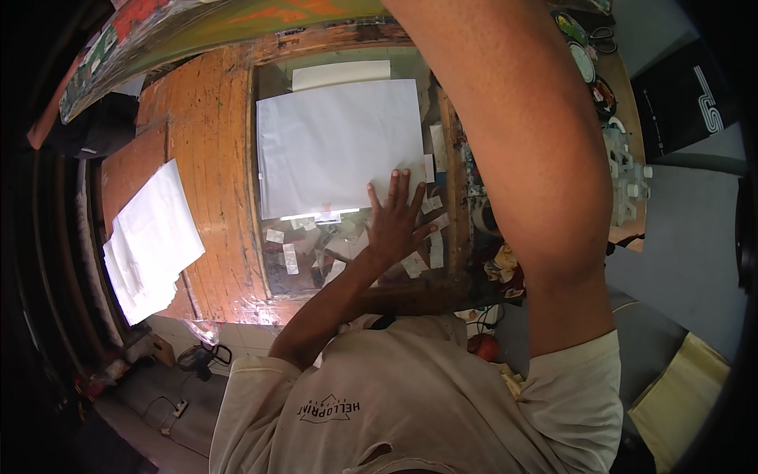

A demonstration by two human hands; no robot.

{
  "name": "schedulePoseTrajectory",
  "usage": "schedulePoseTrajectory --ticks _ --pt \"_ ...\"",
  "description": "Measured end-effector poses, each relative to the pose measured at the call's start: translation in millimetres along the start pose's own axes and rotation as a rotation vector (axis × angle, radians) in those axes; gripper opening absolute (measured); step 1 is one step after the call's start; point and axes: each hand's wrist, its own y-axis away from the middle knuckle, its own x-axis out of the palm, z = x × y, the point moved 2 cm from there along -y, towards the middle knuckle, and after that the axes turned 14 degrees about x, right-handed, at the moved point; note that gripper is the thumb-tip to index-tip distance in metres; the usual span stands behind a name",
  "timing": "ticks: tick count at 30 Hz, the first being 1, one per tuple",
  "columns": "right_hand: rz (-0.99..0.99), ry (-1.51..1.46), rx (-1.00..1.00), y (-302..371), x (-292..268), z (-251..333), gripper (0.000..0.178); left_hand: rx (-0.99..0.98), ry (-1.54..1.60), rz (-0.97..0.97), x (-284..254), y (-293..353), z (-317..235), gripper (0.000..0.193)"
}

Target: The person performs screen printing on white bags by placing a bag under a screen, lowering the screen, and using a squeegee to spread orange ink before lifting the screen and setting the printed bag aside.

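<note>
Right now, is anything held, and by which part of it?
Left hand grips nothing: it is spread, partly over the white sheet, near its lower right corner. Right hand is out of view; can't tell.

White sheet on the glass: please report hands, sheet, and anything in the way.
Left hand spread, fingers over lower right corner of white sheet. Right hand out of view. Sheet flat on glass panel. Pale scraps near its lower edge.

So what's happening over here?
The person's left hand lies spread, its fingers on the lower right corner of a white sheet over a clear pane in a wooden table. The right arm extends past the top edge, its hand out of view. Loose white papers lie stacked leftward.
</note>
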Motion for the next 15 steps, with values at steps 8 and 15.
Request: schedulePoseTrajectory --ticks 8,15 --pt "0.001 -0.002 -0.011 0.9 1.2 2.3 0.032 0.032 0.075 0.025 3.7 -0.4 -6.6 0.09" --pt "0.005 -0.001 -0.01 1.6 1.2 5.0 0.031 0.036 0.009 -0.022 7.8 0.2 -8.3 0.084"
